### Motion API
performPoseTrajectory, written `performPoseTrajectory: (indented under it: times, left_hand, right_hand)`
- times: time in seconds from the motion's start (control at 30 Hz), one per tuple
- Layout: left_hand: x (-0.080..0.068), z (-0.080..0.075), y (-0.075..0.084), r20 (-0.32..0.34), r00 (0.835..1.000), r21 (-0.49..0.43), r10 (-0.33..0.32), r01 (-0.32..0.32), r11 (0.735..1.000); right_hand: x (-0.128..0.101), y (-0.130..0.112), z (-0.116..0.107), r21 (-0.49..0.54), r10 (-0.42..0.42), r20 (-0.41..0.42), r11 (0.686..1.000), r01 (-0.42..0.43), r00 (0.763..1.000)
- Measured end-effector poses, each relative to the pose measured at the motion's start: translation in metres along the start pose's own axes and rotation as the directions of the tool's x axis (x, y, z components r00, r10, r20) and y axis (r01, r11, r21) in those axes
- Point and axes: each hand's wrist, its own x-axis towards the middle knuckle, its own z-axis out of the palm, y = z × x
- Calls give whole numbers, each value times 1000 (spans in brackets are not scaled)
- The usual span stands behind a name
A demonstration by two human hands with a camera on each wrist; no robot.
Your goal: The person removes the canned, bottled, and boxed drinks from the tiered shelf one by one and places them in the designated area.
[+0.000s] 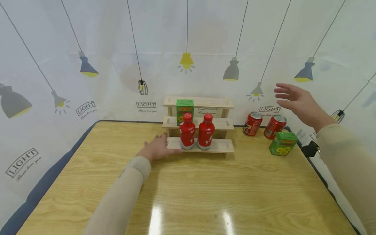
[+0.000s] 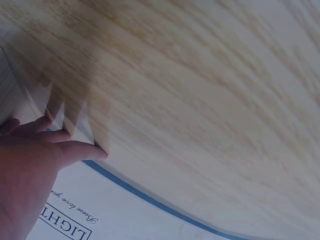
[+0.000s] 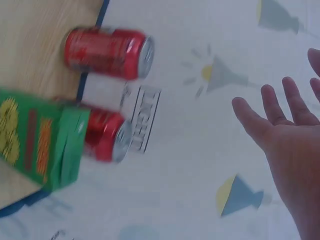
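Glossy wooden table [image 1: 205,195], lamp-print backdrop [image 1: 88,39].
Pale stepped rack [image 1: 205,146] (two red bottles [image 1: 187,131]) under flat left hand [image 1: 157,148]; right hand [image 1: 296,102] spread, empty.

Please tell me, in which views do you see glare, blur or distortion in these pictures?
Head view: two bright glare patches on the table near the bottom edge, and wide-angle bending of the table edges. Right wrist view: motion blur smears the green carton and red cans. Left wrist view: the wood grain looks soft.

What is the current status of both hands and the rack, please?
Left hand open, resting on rack. Right hand open, raised above cans. Nothing blocking.
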Motion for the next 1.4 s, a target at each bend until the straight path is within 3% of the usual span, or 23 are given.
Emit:
performPoseTrajectory:
  times: [0.3, 0.5, 0.8, 0.93, 1.17, 1.4]
  left_hand:
    - [1, 2, -1, -1, 1000, -3, -8, 8, 1000]
    - [5, 4, -4, -9, 1000, 4, -12, 12, 1000]
    - [3, 2, -1, -22, 1000, 1, 6, -6, 1000]
    - [3, 2, -1, -21, 1000, -2, 7, -7, 1000]
    - [3, 1, -2, -21, 1000, -1, -1, 1, 1000]
    - [2, 0, -1, -11, 1000, -16, -7, 7, 1000]
  right_hand:
    - [28, -62, 49, 136, -59, 41, 989, 53, 997]
    - [51, -102, 85, 312, -84, 69, 948, 59, 994]
    - [73, -150, 134, 404, -97, 162, 914, 24, 982]
    - [79, -162, 153, 414, -81, 203, 910, -11, 976]
    - [90, -172, 182, 347, -11, 266, 934, -85, 964]
    - [95, -175, 197, 335, 56, 316, 927, -167, 947]
